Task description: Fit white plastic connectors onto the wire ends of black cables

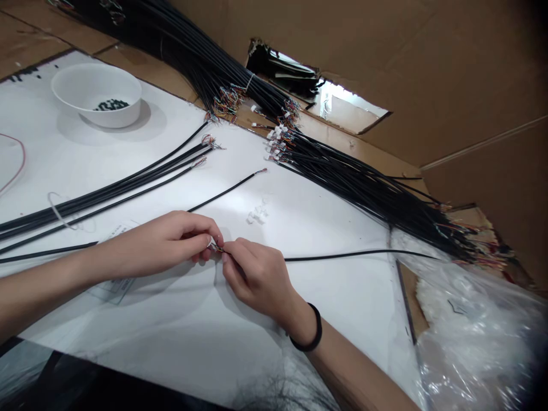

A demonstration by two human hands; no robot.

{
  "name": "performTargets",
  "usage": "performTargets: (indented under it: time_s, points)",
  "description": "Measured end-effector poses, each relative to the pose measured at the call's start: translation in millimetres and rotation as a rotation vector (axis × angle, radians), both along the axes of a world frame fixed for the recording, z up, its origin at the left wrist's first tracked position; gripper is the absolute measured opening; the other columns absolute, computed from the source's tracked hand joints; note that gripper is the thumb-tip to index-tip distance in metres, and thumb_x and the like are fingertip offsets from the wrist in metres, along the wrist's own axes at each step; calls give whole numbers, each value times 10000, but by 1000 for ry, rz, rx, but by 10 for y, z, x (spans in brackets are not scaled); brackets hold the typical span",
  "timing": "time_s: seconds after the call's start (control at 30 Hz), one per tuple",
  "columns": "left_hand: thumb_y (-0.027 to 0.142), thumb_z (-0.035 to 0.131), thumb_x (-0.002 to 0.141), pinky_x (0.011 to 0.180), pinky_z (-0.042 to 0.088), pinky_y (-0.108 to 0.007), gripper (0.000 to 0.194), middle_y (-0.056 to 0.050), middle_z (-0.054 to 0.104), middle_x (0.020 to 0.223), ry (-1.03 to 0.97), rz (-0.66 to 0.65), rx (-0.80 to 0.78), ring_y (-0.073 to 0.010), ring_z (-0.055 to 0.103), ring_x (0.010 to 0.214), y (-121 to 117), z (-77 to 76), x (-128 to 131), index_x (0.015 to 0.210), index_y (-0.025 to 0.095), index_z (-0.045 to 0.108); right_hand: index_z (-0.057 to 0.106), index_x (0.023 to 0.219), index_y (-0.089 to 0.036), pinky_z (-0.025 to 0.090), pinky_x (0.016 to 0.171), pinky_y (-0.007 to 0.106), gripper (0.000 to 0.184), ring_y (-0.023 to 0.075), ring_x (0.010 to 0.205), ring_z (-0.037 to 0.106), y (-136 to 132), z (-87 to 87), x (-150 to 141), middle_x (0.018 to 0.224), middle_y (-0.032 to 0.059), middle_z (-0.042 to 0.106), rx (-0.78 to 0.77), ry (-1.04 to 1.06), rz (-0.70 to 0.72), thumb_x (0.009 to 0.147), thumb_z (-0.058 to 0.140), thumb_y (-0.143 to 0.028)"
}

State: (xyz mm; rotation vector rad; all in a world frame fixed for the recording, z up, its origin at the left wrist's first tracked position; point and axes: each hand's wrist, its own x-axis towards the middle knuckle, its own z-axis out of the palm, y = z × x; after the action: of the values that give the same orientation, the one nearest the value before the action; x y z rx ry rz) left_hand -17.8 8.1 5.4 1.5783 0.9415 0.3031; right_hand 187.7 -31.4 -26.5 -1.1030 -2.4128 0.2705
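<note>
My left hand (171,242) and my right hand (257,279) meet at the middle of the white work surface (308,228). Their fingertips pinch the fine coloured wire end (218,248) of a thin black cable, and the fingers hide most of it. That cable seems to run out to the right as a black length (359,253), though my hands hide the join. Another black cable (47,253) passes beneath my left forearm. Several small white plastic connectors (257,213) lie just beyond my hands. A black wristband (314,329) circles my right wrist.
A large bundle of black cables with coloured wire ends (363,188) lies to the right, and another (188,51) at the back. Loose black cables (107,194) lie left. A white bowl (96,94) holds small black parts. Crumpled clear plastic (475,325) fills the lower right, with cardboard (471,74) behind.
</note>
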Motion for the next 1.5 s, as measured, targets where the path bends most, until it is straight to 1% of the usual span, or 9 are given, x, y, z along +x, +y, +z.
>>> performTargets:
  time_s: [0.27,0.53,0.8,1.03,1.17,1.27,1.5]
  points:
    - [183,462,928,650,436,-183,223,43,632,764,-1,3,-11,-86,570,701,-4,5,2,933,214,683,640,818,-137,312,502,261,248,118,533,454,1,-2,0,613,-3,574,5,4,0,915,414,-168]
    - [183,465,905,647,437,-218,223,20,643,762,7,7,-5,-110,570,696,-4,42,17,925,195,686,627,827,-143,312,504,263,248,117,540,466,-2,9,-3,623,-1,581,-8,-8,-2,923,401,-175]
    - [188,454,927,664,438,-208,222,27,638,780,11,-7,-9,-104,577,717,-3,7,0,944,209,674,640,820,-142,310,495,274,242,117,538,458,-1,7,-5,620,-7,575,-4,0,-6,910,417,-169]
    - [220,432,949,674,437,-208,237,33,640,774,39,-15,40,-103,581,721,-13,14,11,939,204,669,636,812,-144,305,500,273,252,117,537,457,-3,7,-7,617,-8,574,-12,-11,-9,917,410,-178]
    - [221,424,944,647,421,-227,239,34,637,759,100,-30,135,-114,565,700,-37,32,22,915,203,660,632,824,-149,308,504,268,249,115,545,471,-5,6,-4,631,-5,589,-14,-6,-13,921,406,-182]
    - [251,433,943,592,392,-237,222,32,627,737,140,-56,187,-123,526,654,-46,32,29,911,206,648,631,831,-152,321,509,263,253,116,557,485,-4,6,-3,644,-1,601,-25,-1,-7,923,398,-190]
    - [257,452,934,545,355,-225,194,34,608,702,147,-77,194,-118,486,607,-36,3,16,911,212,639,628,831,-151,322,498,270,258,118,551,483,-2,13,-2,644,0,591,-42,-8,-9,924,390,-190]
